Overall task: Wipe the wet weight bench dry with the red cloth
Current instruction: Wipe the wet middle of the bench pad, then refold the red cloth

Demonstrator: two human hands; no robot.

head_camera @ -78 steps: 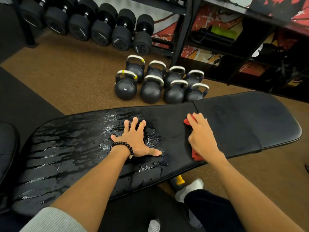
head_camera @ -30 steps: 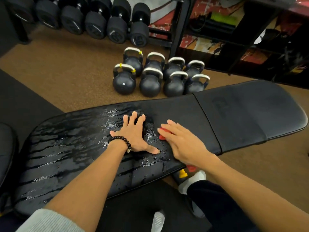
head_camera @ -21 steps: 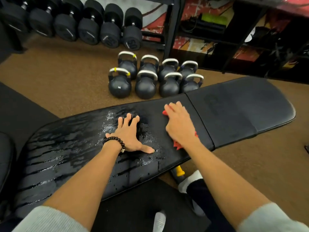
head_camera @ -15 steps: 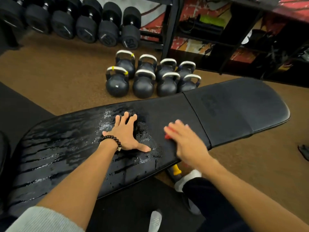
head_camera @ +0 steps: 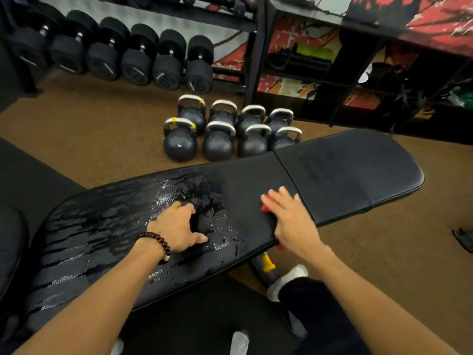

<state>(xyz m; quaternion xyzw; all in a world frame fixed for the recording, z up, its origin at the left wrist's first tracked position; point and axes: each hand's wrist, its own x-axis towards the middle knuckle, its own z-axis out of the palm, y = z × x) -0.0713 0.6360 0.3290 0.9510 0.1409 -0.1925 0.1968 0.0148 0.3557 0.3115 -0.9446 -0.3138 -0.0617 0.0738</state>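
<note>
Cloth (head_camera: 265, 207) first: it is under your right hand (head_camera: 291, 221), pressed flat by straight fingers, with only a red corner showing at the fingertips and a sliver by the wrist at the near edge of the bench (head_camera: 340, 172). The hand is blurred, so you cannot tell how much cloth lies beneath the palm.

Your left hand (head_camera: 176, 225) is planted on the pad, fingers curled down onto their tips and thumb stretched toward the right hand; it holds nothing and seems to brace you. A bead bracelet (head_camera: 157, 243) sits on that wrist.

The relation that matters is this: the water (head_camera: 102, 226) lies to the left of the cloth. The bench's long axis runs from lower left to upper right, and the cloth sits near the seam between its two pads. The pad right of the seam looks matt and dry; streaks and beads of water shine from around your left hand down to the far left end. Your right hand carries the cloth, so it likely has to travel leftward along that axis, and the left hand stands in its path.

Kettlebells (head_camera: 217, 142) stand on the floor beyond the bench.
</note>
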